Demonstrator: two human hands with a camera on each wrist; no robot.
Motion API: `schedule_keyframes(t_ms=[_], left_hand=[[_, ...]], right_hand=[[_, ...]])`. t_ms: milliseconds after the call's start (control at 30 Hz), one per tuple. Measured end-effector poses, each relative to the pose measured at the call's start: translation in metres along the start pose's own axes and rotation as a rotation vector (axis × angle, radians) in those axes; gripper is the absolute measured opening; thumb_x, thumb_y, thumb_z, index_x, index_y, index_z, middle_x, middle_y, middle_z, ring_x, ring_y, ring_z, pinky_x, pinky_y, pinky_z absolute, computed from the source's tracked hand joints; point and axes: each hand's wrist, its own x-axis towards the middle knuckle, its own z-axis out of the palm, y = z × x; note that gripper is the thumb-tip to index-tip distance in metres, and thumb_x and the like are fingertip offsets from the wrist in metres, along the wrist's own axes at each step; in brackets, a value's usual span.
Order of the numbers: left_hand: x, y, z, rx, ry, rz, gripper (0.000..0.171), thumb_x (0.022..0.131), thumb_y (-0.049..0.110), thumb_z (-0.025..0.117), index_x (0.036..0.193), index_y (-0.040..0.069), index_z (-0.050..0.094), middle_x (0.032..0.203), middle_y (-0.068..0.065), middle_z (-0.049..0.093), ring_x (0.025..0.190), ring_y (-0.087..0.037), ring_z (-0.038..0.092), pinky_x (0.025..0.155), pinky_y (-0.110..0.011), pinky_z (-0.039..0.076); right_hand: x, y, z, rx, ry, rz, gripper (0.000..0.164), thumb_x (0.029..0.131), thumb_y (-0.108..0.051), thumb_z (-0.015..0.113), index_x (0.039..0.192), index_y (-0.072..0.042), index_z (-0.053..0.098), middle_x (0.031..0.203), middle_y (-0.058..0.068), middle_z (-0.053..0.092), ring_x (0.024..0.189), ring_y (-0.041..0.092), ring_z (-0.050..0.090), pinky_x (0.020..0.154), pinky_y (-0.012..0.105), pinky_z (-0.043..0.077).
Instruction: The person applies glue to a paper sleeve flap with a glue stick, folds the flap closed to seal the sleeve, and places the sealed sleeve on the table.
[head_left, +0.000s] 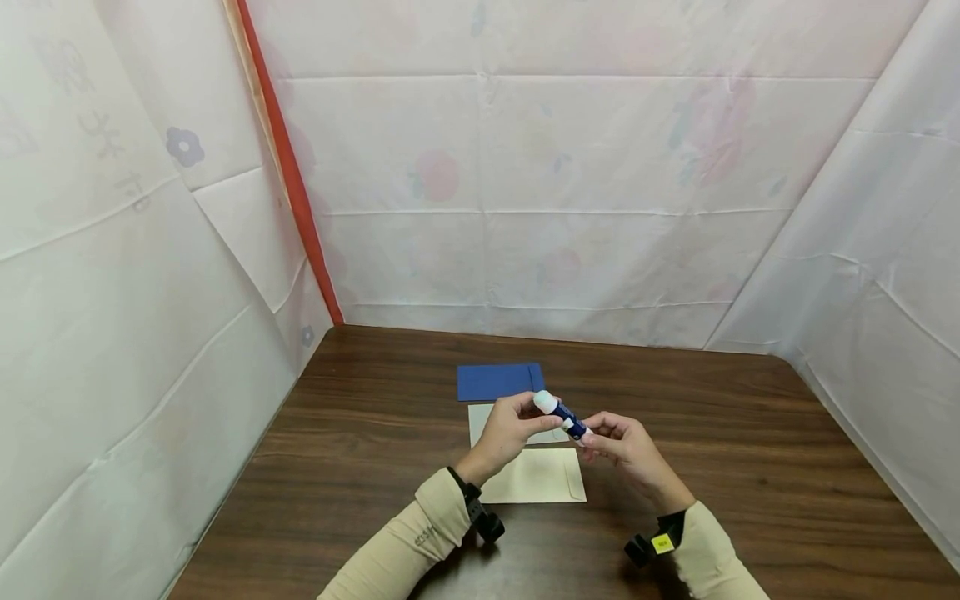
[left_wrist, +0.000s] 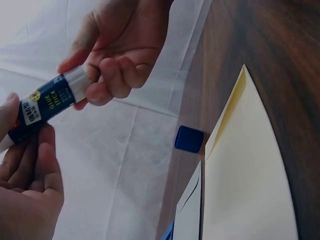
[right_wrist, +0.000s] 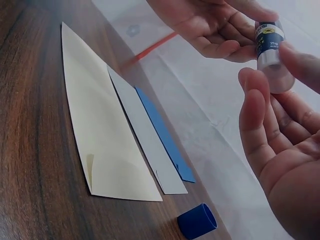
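Note:
A dark blue glue stick (head_left: 567, 418) is held tilted above the envelopes, its whitish tip uncapped. My left hand (head_left: 513, 429) pinches its barrel near the tip between thumb and fingers. The clear base end is pinched by the thumb and fingertips of my right hand (head_left: 626, 450). Below the hands lies a cream envelope (head_left: 534, 479), partly covered by my left forearm. Behind it a pale grey envelope (head_left: 480, 419) is largely hidden by the left hand. On the tabletop by the envelopes' flap ends stands a blue cap (right_wrist: 197, 221), which the head view does not show.
At the back of the row lies a blue envelope (head_left: 495, 382). Dark wood-grain tabletop (head_left: 360, 425) surrounds the envelopes. White printed sheeting (head_left: 600, 167) hangs behind the table and along both sides, with a red strip (head_left: 292, 175) at the back left corner.

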Motion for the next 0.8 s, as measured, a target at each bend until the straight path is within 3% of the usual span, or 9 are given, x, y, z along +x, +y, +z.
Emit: schedule_keyframes(t_ms=[133,233,367,500,667,733,800], left_hand=[[-0.0001,-0.0016,0.0026,-0.001,0.040,0.005,0.026,0.086,0.007,0.073,0.109,-0.005,0.069,0.102,-0.027,0.070,0.081,-0.001,0.063,0.074,-0.018,0.054],[0.0003,-0.0027,0.0034,0.010,0.056,-0.010,0.023,0.085,0.008,0.074,0.104,-0.005,0.070,0.097,-0.025,0.070,0.078,-0.001,0.063,0.073,-0.023,0.055],[0.0003,-0.0037,0.0038,0.028,0.054,-0.024,0.023,0.085,0.011,0.075,0.101,-0.004,0.070,0.094,-0.022,0.070,0.077,-0.004,0.063,0.073,-0.027,0.055],[-0.0010,-0.0042,0.0038,0.029,0.043,-0.026,0.025,0.085,0.013,0.075,0.103,-0.003,0.069,0.095,-0.023,0.070,0.079,-0.005,0.063,0.072,-0.022,0.053],[-0.0010,-0.0056,0.0029,0.020,0.033,-0.021,0.027,0.085,0.013,0.075,0.107,-0.003,0.069,0.098,-0.024,0.070,0.080,-0.004,0.063,0.072,-0.018,0.052],[-0.0004,-0.0058,0.0021,0.009,0.028,-0.016,0.028,0.086,0.012,0.074,0.108,-0.003,0.069,0.099,-0.024,0.070,0.081,-0.003,0.064,0.073,-0.017,0.053],[-0.0002,-0.0048,0.0015,-0.004,0.027,-0.010,0.028,0.086,0.011,0.074,0.109,-0.004,0.069,0.100,-0.025,0.070,0.082,-0.003,0.065,0.075,-0.017,0.054]], right_hand=[[-0.0003,-0.0019,0.0023,-0.067,0.052,-0.001,0.012,0.093,-0.002,0.062,0.098,-0.012,0.068,0.086,-0.006,0.071,0.073,0.006,0.064,0.067,0.024,0.057],[-0.0008,-0.0042,0.0051,-0.140,0.103,0.003,0.007,0.090,-0.003,0.066,0.097,-0.001,0.066,0.085,-0.008,0.071,0.072,0.006,0.063,0.067,0.025,0.057],[0.0001,-0.0053,0.0085,-0.202,0.146,0.000,0.025,0.086,0.000,0.070,0.099,0.016,0.055,0.085,-0.010,0.070,0.073,0.005,0.061,0.068,0.023,0.055],[0.0009,-0.0032,0.0089,-0.211,0.146,-0.018,0.032,0.084,0.003,0.071,0.100,0.020,0.049,0.085,-0.011,0.068,0.075,0.004,0.061,0.068,0.021,0.054],[-0.0006,0.0021,0.0042,-0.067,0.064,-0.032,0.010,0.091,0.002,0.062,0.100,-0.002,0.057,0.087,-0.009,0.071,0.076,0.006,0.066,0.070,0.024,0.057],[-0.0007,0.0028,0.0024,0.024,0.020,-0.029,0.014,0.096,0.000,0.055,0.104,-0.012,0.058,0.091,-0.005,0.072,0.079,0.007,0.068,0.073,0.025,0.059],[-0.0002,0.0024,0.0015,0.083,-0.016,-0.030,0.016,0.099,-0.001,0.050,0.108,-0.012,0.058,0.095,-0.003,0.073,0.082,0.008,0.070,0.076,0.025,0.059]])
